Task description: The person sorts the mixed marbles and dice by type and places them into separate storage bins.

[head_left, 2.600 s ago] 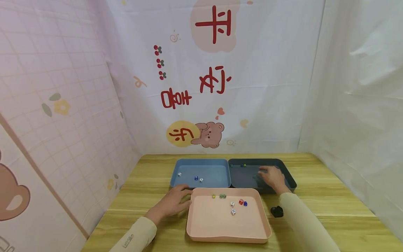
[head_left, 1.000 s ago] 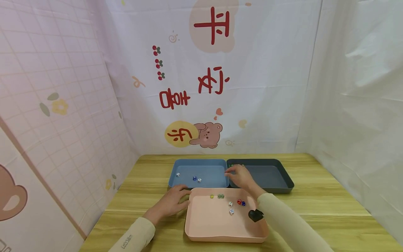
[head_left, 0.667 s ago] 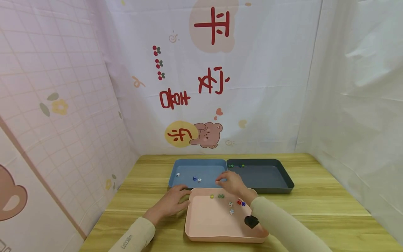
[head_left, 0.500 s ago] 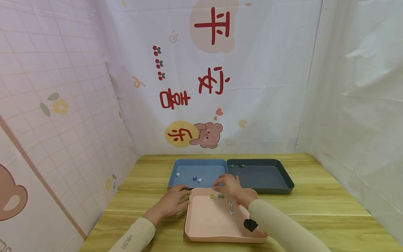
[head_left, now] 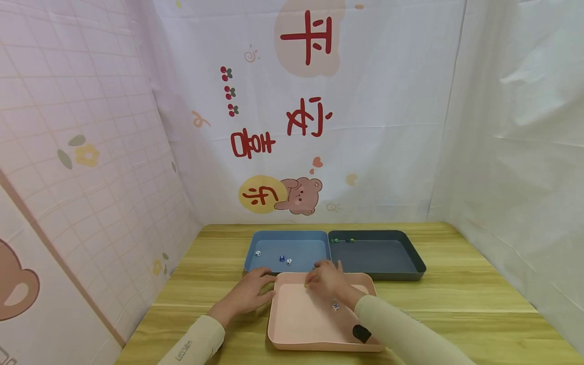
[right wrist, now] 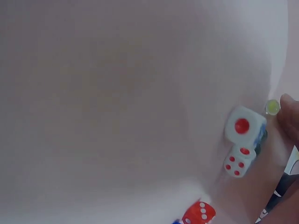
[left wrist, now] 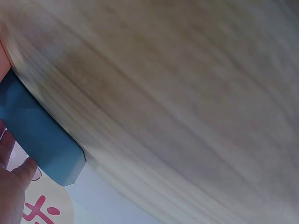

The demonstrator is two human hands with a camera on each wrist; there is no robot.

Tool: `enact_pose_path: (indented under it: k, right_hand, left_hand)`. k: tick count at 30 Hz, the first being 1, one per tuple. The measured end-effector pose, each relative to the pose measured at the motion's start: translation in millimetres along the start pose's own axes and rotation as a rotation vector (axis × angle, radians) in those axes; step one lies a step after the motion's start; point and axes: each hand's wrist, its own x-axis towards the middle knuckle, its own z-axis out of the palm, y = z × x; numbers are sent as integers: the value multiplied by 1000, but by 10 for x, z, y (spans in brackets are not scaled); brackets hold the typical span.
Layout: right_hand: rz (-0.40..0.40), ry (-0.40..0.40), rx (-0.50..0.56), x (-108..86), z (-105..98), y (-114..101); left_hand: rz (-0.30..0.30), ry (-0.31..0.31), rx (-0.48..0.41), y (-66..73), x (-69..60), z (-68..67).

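Observation:
My right hand (head_left: 328,280) reaches over the back of the pink tray (head_left: 292,339), fingers bent downward. A small yellow-green marble (right wrist: 272,107) lies right beside a fingertip in the right wrist view; I see no grip round it. Two white dice, one nearer (right wrist: 243,127) and one farther (right wrist: 239,163), and a red die (right wrist: 200,213) lie in the same tray. The hand hides part of the tray's contents in the head view. With its fingers loosely spread, my left hand (head_left: 248,293) rests at the pink tray's left rim.
Behind stand a blue tray (head_left: 305,247), with a white die (head_left: 258,253) and further dice, and a dark grey tray (head_left: 383,256), with several small greenish marbles (head_left: 335,241) at its back left. All three trays stand on a wood-grain table (head_left: 456,294).
The right hand has moved from the dark tray leftward past the blue tray's right edge, then down toward me over the back of the pink tray. The left hand stays put.

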Motion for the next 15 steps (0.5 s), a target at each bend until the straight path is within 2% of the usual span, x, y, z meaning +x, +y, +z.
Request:
enact_pose_path:
  k: [6,15]
  right_hand:
    - [-36,44,-32,-8,36,-10]
    - [-40,44,-42,-14,63,-46]
  left_hand:
    - [-6,-3,-1,-1,0,-6]
    - [6,5,6,-7,-4,-6]
